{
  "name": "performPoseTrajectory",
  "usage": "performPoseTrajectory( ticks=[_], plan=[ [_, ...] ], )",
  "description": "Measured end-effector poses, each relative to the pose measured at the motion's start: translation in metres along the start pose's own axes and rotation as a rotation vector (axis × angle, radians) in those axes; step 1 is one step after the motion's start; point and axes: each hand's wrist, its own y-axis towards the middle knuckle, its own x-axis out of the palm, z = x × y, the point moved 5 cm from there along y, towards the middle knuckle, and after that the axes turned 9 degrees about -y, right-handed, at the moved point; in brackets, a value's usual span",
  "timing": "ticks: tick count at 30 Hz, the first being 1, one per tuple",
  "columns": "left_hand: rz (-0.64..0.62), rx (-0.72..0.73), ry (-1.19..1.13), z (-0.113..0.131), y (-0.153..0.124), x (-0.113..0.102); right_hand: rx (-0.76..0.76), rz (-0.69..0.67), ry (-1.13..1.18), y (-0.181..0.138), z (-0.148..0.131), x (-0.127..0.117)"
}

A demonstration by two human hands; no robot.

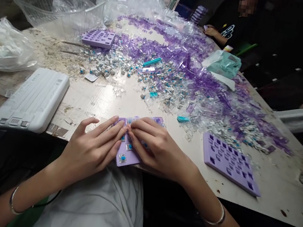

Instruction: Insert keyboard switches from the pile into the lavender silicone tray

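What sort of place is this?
Likely a small hand-assembly workshop: piles of translucent purple plastic pieces and small pale square parts with blue centres cover much of a scuffed off-white table, alongside flat lavender slotted plastic panels.

The left hand and right hand are bare, with a slim silvery bangle at the left wrist, a similar band at the right, and creased pale-grey cloth, possibly trousers, over the lap.

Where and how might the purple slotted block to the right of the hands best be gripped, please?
Probably grip the purple slotted block across its long edges, from above on the near side: it lies flat and uncovered, its thick near wall facing the table edge.
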Motion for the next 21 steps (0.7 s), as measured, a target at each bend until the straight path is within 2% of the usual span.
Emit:
performPoseTrajectory(
  ticks=[11, 15, 21],
  plan=[
    [0.026, -0.088, -0.099, -0.006, 0.0, -0.003, 0.218, 0.126, 0.166, -0.017, 0.009, -0.005],
    [-0.023, -0.1, -0.058, -0.003, 0.002, -0.003, 0.315, 0.054, 0.15, -0.018, 0.004, -0.003],
    [-0.034, -0.011, -0.054, 0.005, 0.008, -0.005, 0.328, -0.024, 0.115, -0.019, -0.007, 0.001]
  ],
)
